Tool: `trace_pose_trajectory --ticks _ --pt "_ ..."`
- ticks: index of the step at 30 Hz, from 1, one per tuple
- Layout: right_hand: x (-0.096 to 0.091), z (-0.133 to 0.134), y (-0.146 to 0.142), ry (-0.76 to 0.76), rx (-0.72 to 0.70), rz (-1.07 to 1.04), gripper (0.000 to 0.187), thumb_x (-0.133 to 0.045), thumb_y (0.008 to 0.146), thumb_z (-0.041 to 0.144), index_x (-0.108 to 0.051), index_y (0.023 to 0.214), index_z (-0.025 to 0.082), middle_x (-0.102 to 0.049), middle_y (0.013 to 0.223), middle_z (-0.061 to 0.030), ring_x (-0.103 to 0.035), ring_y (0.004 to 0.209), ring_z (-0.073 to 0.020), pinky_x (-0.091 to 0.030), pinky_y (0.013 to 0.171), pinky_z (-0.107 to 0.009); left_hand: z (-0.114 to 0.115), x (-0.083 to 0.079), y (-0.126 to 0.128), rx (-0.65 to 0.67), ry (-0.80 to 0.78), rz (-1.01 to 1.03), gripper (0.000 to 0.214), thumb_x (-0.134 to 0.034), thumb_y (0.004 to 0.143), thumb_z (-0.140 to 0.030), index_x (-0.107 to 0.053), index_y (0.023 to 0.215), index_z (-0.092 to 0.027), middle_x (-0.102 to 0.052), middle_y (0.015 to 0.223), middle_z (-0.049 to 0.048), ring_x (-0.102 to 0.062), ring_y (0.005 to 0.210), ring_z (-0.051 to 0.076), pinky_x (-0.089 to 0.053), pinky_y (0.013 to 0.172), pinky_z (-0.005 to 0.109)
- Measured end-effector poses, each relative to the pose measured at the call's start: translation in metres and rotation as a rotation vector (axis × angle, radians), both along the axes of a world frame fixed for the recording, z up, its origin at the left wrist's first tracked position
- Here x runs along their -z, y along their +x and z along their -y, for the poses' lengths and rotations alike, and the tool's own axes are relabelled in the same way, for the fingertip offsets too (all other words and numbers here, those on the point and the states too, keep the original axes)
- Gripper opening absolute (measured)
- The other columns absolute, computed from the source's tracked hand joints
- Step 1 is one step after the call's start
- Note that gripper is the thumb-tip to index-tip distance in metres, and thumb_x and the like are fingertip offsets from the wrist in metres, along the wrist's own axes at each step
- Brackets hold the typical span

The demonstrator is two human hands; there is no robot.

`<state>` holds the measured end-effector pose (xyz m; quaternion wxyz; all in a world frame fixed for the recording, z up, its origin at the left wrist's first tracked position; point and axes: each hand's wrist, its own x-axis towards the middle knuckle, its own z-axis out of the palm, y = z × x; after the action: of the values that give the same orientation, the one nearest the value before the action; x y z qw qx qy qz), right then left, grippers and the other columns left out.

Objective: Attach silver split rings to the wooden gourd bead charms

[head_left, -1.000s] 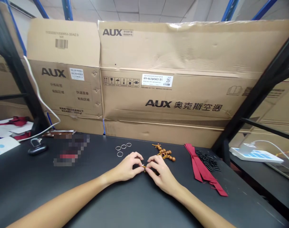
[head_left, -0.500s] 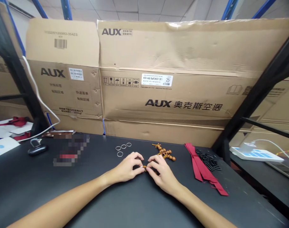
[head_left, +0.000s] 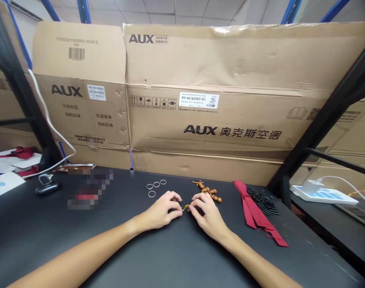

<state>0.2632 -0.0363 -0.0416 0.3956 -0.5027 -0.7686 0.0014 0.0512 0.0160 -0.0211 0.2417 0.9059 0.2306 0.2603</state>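
My left hand (head_left: 163,211) and my right hand (head_left: 207,215) meet fingertip to fingertip on the black table (head_left: 80,248). Both pinch a small brown bead charm with a thin metal ring (head_left: 185,207) between them; the piece is mostly hidden by the fingers. Just behind my right hand lies a pile of brown bead charms (head_left: 208,191). Several loose metal rings (head_left: 154,187) lie behind my left hand.
Red ribbons (head_left: 256,212) and a heap of black rings (head_left: 264,202) lie to the right. A black clip object (head_left: 46,185) and a blurred patch (head_left: 88,188) sit at the left. Large AUX cardboard boxes (head_left: 224,104) wall off the back. A white power strip (head_left: 322,194) rests far right.
My right hand has shifted slightly up and away from me, and the small charm between the fingertips shows a little more. The left hand has barely moved.
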Motion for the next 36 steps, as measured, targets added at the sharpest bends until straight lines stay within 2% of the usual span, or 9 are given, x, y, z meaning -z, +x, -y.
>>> trace_pose_trajectory --ticks 7,15,20,24,28,30,32,34,36 --pt "-0.007 0.007 -0.007 -0.037 -0.123 0.0 0.017 -0.049 0.093 0.024 -0.063 0.083 0.023 -0.058 0.097 -0.0071 -0.054 0.094 -0.0219 -0.047 0.085 -0.04 -0.002 0.006 0.0 -0.039 0.038 0.031 0.014 -0.056 0.09 -0.027 -0.068 0.087 -0.02 -0.054 0.116 0.0073 -0.051 0.11 0.021 -0.042 0.099 0.035" --pt "0.001 -0.002 0.001 -0.016 0.033 0.007 0.017 -0.052 0.091 0.024 -0.061 0.077 0.022 -0.059 0.092 -0.0062 -0.054 0.09 -0.0229 -0.046 0.085 -0.043 -0.003 0.005 0.0 -0.013 0.045 0.011 0.013 -0.057 0.09 -0.026 -0.07 0.088 -0.022 -0.053 0.117 0.0062 -0.051 0.109 0.021 -0.041 0.1 0.035" --pt "-0.004 0.001 0.001 0.005 0.045 0.038 0.006 -0.056 0.088 0.027 -0.059 0.091 0.023 -0.058 0.094 -0.0059 -0.054 0.091 -0.0231 -0.045 0.084 -0.039 0.001 0.004 0.0 -0.053 0.141 -0.035 0.008 -0.058 0.089 -0.024 -0.065 0.09 -0.021 -0.053 0.115 0.0067 -0.051 0.108 0.021 -0.041 0.097 0.036" --pt "-0.01 0.006 0.002 0.06 0.091 0.126 0.018 -0.052 0.088 0.027 -0.052 0.071 0.021 -0.055 0.073 -0.0025 -0.052 0.071 -0.0182 -0.042 0.069 -0.031 0.007 -0.002 0.0 -0.077 0.244 -0.09 0.007 -0.058 0.088 -0.024 -0.06 0.083 -0.018 -0.055 0.107 0.0065 -0.053 0.096 0.02 -0.042 0.088 0.035" --pt "-0.008 0.008 0.002 -0.014 0.041 0.24 0.033 -0.048 0.089 0.024 -0.049 0.056 0.02 -0.05 0.056 0.0004 -0.048 0.056 -0.0142 -0.038 0.059 -0.027 0.011 -0.005 0.001 -0.071 0.292 -0.156 0.017 -0.058 0.089 -0.03 -0.059 0.076 -0.018 -0.057 0.101 0.0052 -0.055 0.091 0.019 -0.042 0.085 0.034" --pt "-0.006 0.007 0.003 -0.05 0.027 0.272 0.025 -0.049 0.089 0.024 -0.06 0.067 0.019 -0.059 0.067 -0.0025 -0.055 0.066 -0.0164 -0.042 0.066 -0.028 0.011 -0.002 0.002 -0.14 0.317 -0.187 0.014 -0.056 0.09 -0.031 -0.062 0.085 -0.019 -0.059 0.105 0.0061 -0.056 0.094 0.021 -0.043 0.086 0.036" --pt "-0.004 0.003 0.005 -0.078 0.05 0.28 0.018 -0.051 0.089 0.026 -0.067 0.093 0.019 -0.066 0.091 -0.0076 -0.059 0.086 -0.0209 -0.046 0.079 -0.033 0.009 0.004 0.003 -0.247 0.342 -0.22 0.022 -0.055 0.09 -0.034 -0.063 0.103 -0.018 -0.06 0.116 0.0096 -0.055 0.104 0.025 -0.043 0.091 0.041" --pt "-0.002 0.0 0.007 -0.122 0.078 0.284 0.027 -0.052 0.09 0.031 -0.064 0.111 0.019 -0.063 0.114 -0.0112 -0.058 0.104 -0.025 -0.045 0.091 -0.04 0.006 0.01 0.002 -0.316 0.345 -0.25 0.039 -0.053 0.09 -0.041 -0.059 0.119 -0.015 -0.055 0.129 0.0146 -0.05 0.119 0.03 -0.041 0.099 0.045" --pt "0.0 -0.002 0.01 -0.18 0.081 0.293 0.034 -0.051 0.091 0.036 -0.062 0.118 0.019 -0.058 0.127 -0.0125 -0.053 0.117 -0.0275 -0.042 0.1 -0.044 0.002 0.015 0.001 -0.327 0.325 -0.278 0.049 -0.049 0.091 -0.045 -0.054 0.128 -0.013 -0.051 0.137 0.016 -0.045 0.127 0.031 -0.037 0.106 0.046"
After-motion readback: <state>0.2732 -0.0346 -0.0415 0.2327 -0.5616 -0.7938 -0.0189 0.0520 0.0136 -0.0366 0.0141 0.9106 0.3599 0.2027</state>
